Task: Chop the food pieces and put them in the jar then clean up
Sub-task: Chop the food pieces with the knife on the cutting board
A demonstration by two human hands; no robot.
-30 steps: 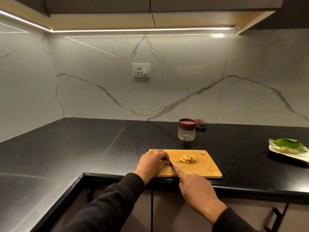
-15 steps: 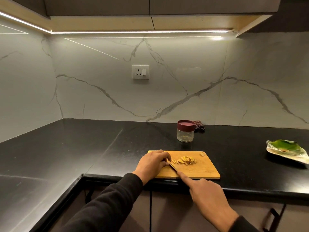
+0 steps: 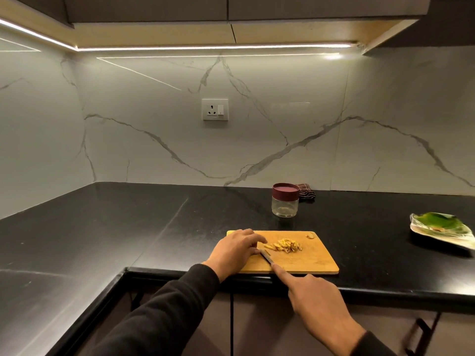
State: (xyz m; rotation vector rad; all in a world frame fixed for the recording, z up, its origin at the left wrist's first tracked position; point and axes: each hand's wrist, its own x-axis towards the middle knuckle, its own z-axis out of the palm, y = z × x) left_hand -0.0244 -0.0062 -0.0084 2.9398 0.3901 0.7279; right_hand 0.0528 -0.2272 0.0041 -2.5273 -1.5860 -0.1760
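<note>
Right hand (image 3: 317, 296) has its grip around the knife (image 3: 266, 258), finger along the blade; left hand (image 3: 235, 249) rests loosely curled on the board (image 3: 313, 260) beside the chopped pieces (image 3: 284, 245).

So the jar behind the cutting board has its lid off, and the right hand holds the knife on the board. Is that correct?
Not quite. The head view shows the jar behind the cutting board with its dark red lid on, not off. The rest stands: the right hand holds the knife on the board.
</note>
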